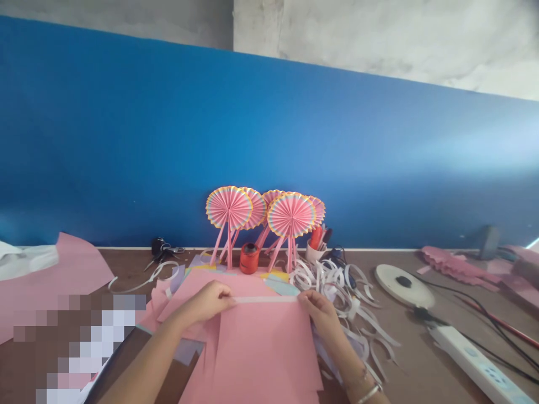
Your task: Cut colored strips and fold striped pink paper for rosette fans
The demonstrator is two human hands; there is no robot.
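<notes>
Left hand [211, 301] and right hand [319, 310], both closed, pinch the white strip [266, 299] by its ends — best held taut, level across the pink sheet [267, 348].

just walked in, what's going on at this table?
A person's left hand and right hand hold opposite ends of a white strip along the far edge of a pink sheet. Other pink sheets lie beneath and to the left. Pleated pink fans stand behind, near the blue partition, and curled white strips are heaped to the right.
</notes>
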